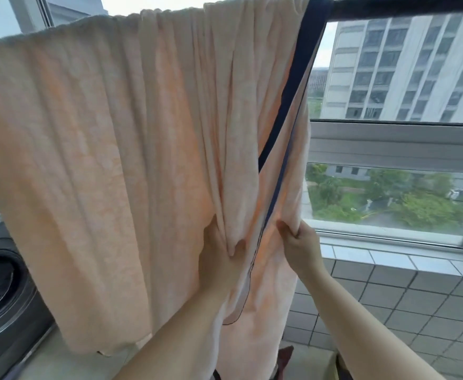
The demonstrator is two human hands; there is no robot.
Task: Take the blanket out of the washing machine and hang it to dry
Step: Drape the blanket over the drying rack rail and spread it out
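A peach blanket point(101, 149) with a dark navy edge hangs over a dark rail point(406, 8) that runs across the top of the view. Its right part is bunched in folds. My left hand point(219, 267) grips a fold of the blanket low down, with the fingers partly hidden in the cloth. My right hand point(297, 242) pinches the blanket's right edge beside the navy trim. The washing machine point(2, 292) stands at the lower left, its round door partly hidden behind the blanket.
A large window point(395, 144) fills the right side, with tall buildings and trees outside. Below it is a white tiled sill and a grey tiled wall point(406, 303). A pale ledge point(60, 363) runs under the blanket.
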